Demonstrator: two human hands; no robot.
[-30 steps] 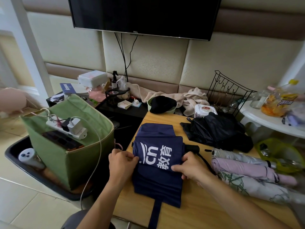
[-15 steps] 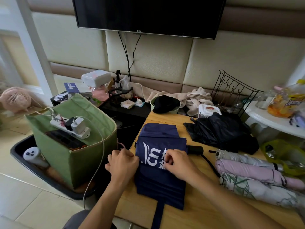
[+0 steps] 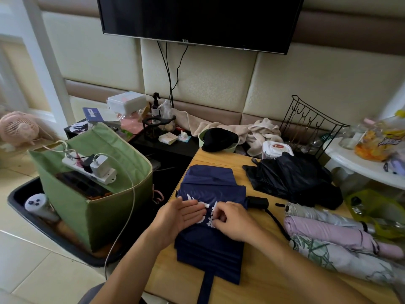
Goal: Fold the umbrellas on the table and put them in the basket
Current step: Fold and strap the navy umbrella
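Observation:
A navy umbrella [image 3: 210,244] with white lettering lies flattened on the wooden table [image 3: 269,279], its black handle [image 3: 258,202] pointing right and its strap hanging over the near edge. My left hand [image 3: 177,218] presses flat on its left side with straight fingers. My right hand [image 3: 232,222] has curled fingers pinching the fabric at the lettering. A black umbrella [image 3: 291,178] lies loose behind. Silver [image 3: 315,213], pink [image 3: 328,233] and floral [image 3: 341,260] folded umbrellas lie at right. The green fabric basket [image 3: 72,207] stands left of the table.
A power strip [image 3: 87,166] with chargers and a white cable rests across the basket top. A black tray [image 3: 19,200] sits under the basket. A wire rack [image 3: 311,121], towel, wipes box [image 3: 277,148] and bowl crowd the table's back. A white side table [image 3: 359,165] stands at right.
My left hand opened from a fist at the umbrella's left edge and now lies flat on the fabric. My right hand slid left across the lettering toward it.

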